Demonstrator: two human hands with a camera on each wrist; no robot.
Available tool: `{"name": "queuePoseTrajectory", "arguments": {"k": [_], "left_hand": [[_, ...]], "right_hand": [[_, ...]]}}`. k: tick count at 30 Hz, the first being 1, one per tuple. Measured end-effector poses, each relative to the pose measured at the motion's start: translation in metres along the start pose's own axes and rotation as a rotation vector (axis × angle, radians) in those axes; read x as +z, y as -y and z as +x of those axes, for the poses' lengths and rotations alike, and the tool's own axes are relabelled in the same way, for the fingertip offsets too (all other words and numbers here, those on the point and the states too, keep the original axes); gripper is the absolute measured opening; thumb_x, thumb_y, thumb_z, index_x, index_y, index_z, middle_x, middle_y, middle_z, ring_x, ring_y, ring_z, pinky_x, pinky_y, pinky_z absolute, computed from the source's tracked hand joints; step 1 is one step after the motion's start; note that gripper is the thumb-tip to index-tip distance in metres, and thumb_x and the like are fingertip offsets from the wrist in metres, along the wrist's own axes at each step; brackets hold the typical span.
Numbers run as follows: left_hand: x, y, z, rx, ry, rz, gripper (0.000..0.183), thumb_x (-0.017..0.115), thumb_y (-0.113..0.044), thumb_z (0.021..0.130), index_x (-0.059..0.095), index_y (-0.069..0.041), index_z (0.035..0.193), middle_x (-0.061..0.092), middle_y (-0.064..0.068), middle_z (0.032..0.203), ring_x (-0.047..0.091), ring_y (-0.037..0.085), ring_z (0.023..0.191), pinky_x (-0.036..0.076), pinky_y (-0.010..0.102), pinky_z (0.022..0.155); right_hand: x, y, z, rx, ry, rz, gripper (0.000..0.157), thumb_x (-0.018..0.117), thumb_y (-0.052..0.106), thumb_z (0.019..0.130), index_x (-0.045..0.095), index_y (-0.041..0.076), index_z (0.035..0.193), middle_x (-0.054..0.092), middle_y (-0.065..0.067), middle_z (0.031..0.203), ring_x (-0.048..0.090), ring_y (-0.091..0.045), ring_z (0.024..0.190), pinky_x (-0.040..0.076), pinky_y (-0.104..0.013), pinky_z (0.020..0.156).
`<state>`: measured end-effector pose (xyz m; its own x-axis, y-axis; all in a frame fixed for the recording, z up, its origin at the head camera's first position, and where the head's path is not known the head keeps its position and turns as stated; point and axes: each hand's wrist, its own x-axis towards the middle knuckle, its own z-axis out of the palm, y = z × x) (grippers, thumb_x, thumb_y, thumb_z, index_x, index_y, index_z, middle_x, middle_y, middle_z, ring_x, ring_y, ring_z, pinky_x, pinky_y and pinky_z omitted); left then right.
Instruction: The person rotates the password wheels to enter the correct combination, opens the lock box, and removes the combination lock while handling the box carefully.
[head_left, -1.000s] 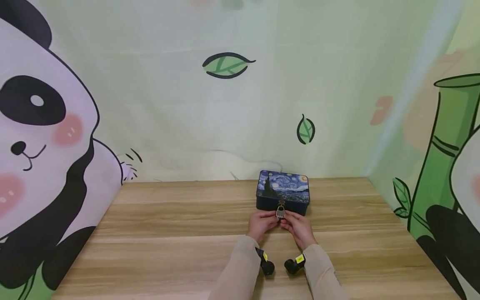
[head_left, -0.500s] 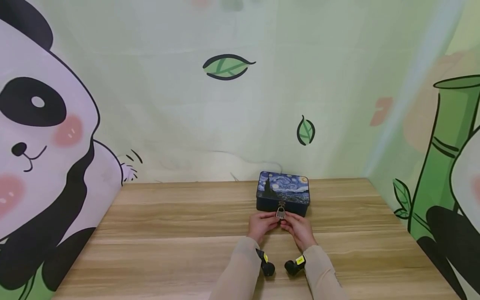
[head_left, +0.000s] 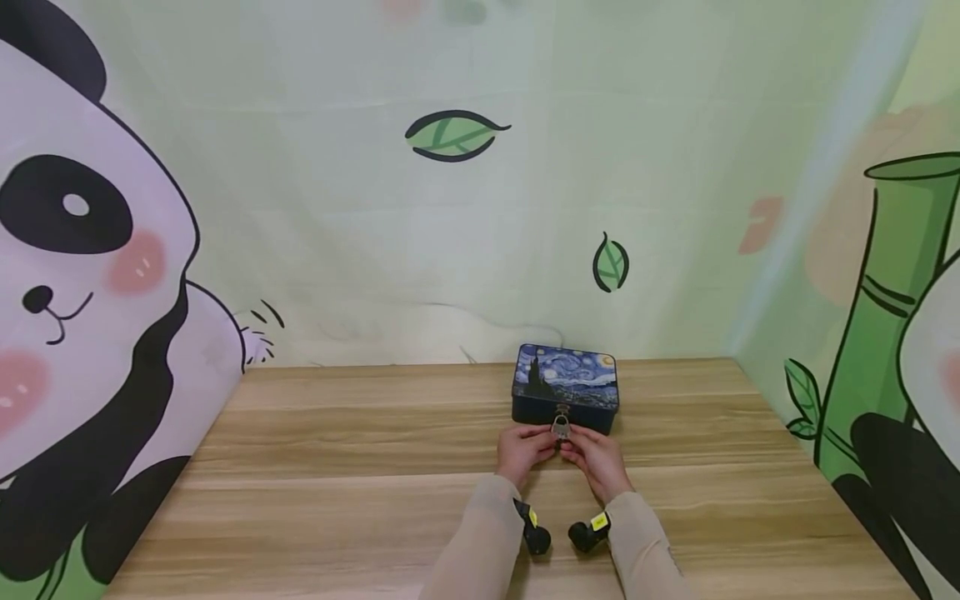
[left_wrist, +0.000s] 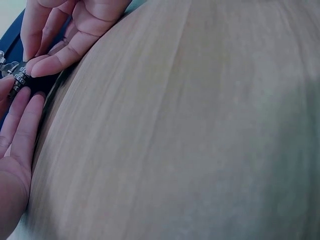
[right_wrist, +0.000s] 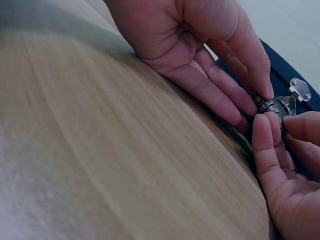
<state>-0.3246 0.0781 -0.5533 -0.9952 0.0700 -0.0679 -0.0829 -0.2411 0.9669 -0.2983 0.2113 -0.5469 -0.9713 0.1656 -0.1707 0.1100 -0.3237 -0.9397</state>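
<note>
Nearest, two beige sleeves [head_left: 476, 537] reach in over the near part of the surface [head_left: 337, 450], each with a small black device [head_left: 536, 537] bearing a yellow label at the wrist. Beyond the cuffs, the left hand [head_left: 522, 450] and the right hand [head_left: 600, 458] come together right of the surface's middle, well in from its left and right edges. Each hand pinches the small padlock [head_left: 561, 427] between thumb and fingertips, the left hand from the left side and the right hand from the right, so the padlock lies directly between the two sets of fingertips and touches both. In the wrist views the padlock shows a dark body with a row of number dials, whose digits are too small to read for certain; the other fingers of both hands reach in below and around it

Just past the fingertips, the padlock's shackle is at the metal clasp [right_wrist: 300, 90] on the front wall of a dark blue box [head_left: 566, 377]; whether the shackle is locked cannot be told. The box sits flat near the far edge of the surface, right of that edge's midpoint, turned slightly, its lid down and printed with a swirling night-sky painting

Behind the far edge rises a pale green backdrop [head_left: 337, 208], with a large panda [head_left: 67, 250] on the left and a bamboo stalk [head_left: 903, 250] on the right
</note>
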Motion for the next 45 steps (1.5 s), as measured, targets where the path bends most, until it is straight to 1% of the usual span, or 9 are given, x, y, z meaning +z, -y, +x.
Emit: {"name": "queuePoseTrajectory", "arguments": {"k": [4,10,13,16,19,24,34,38,45], "left_hand": [[-0.0004,-0.0015,-0.001,-0.008,0.003,-0.021,0.021,0.073,0.009,0.084,0.071,0.015,0.104,0.072,0.023,0.096,0.069,0.017,0.072,0.062,0.039,0.073],[-0.0028,-0.0018,0.0028,-0.085,0.024,-0.096,0.02,0.068,0.0,0.089,0.071,0.015,0.102,0.073,0.014,0.083,0.068,0.014,0.071,0.062,0.035,0.072],[-0.0033,-0.0023,0.0027,-0.096,0.029,-0.107,0.022,0.066,-0.001,0.09,0.07,0.015,0.103,0.073,0.015,0.084,0.068,0.015,0.072,0.062,0.034,0.073],[-0.0042,-0.0018,0.002,-0.085,0.035,-0.091,0.022,0.065,0.003,0.089,0.069,0.017,0.106,0.073,0.022,0.092,0.068,0.016,0.075,0.062,0.035,0.074],[-0.005,-0.0003,0.0014,-0.071,0.036,-0.064,0.025,0.066,0.011,0.084,0.068,0.017,0.108,0.071,0.025,0.1,0.068,0.016,0.075,0.062,0.034,0.074],[-0.0062,0.0017,0.0006,-0.054,0.035,-0.043,0.031,0.065,0.019,0.079,0.068,0.017,0.109,0.07,0.027,0.102,0.067,0.015,0.074,0.062,0.034,0.072],[-0.0055,0.0001,0.0016,-0.041,0.049,-0.059,0.028,0.066,0.02,0.081,0.067,0.019,0.109,0.072,0.026,0.096,0.069,0.015,0.075,0.061,0.032,0.074],[-0.0053,-0.0005,0.0007,-0.048,0.051,-0.061,0.027,0.067,0.019,0.083,0.067,0.018,0.11,0.071,0.027,0.098,0.067,0.013,0.072,0.061,0.034,0.075],[-0.0057,-0.0009,-0.0001,-0.028,0.061,-0.061,0.027,0.069,0.017,0.083,0.067,0.017,0.11,0.071,0.027,0.1,0.069,0.015,0.074,0.061,0.037,0.077]], "right_hand": [[0.0003,-0.0017,0.0015,-0.008,0.001,0.003,0.04,0.048,-0.007,0.099,0.043,-0.021,0.136,0.066,-0.004,0.087,0.064,-0.01,0.073,0.058,-0.021,0.067],[-0.0005,-0.0024,0.0029,-0.014,-0.002,0.007,0.039,0.048,-0.007,0.099,0.043,-0.021,0.135,0.065,-0.004,0.087,0.064,-0.01,0.073,0.058,-0.021,0.067],[-0.0008,-0.0023,0.0027,-0.012,-0.006,0.008,0.039,0.049,-0.007,0.099,0.043,-0.021,0.135,0.065,-0.004,0.087,0.064,-0.01,0.072,0.058,-0.021,0.067],[-0.001,-0.0024,0.0023,-0.012,-0.002,0.004,0.041,0.049,-0.006,0.099,0.042,-0.022,0.136,0.065,-0.005,0.087,0.064,-0.009,0.072,0.058,-0.021,0.067],[-0.0008,-0.0027,0.0019,-0.006,-0.002,-0.001,0.04,0.049,-0.006,0.1,0.042,-0.021,0.137,0.065,-0.005,0.087,0.064,-0.009,0.072,0.058,-0.021,0.067],[-0.0005,-0.0036,0.0025,-0.001,-0.003,-0.003,0.04,0.05,-0.006,0.099,0.044,-0.02,0.136,0.065,-0.004,0.086,0.064,-0.009,0.071,0.058,-0.02,0.067],[-0.0006,-0.0024,0.0036,-0.001,0.004,-0.005,0.04,0.05,-0.006,0.1,0.043,-0.02,0.136,0.065,-0.003,0.085,0.063,-0.008,0.07,0.058,-0.02,0.066],[-0.0004,-0.0016,0.0031,0.004,0.004,-0.009,0.04,0.049,-0.006,0.1,0.043,-0.02,0.137,0.065,-0.003,0.086,0.063,-0.008,0.07,0.058,-0.02,0.067],[-0.0001,-0.0017,0.0031,0.004,-0.007,-0.01,0.04,0.049,-0.006,0.1,0.043,-0.021,0.136,0.065,-0.003,0.087,0.063,-0.008,0.07,0.058,-0.02,0.066]]}}
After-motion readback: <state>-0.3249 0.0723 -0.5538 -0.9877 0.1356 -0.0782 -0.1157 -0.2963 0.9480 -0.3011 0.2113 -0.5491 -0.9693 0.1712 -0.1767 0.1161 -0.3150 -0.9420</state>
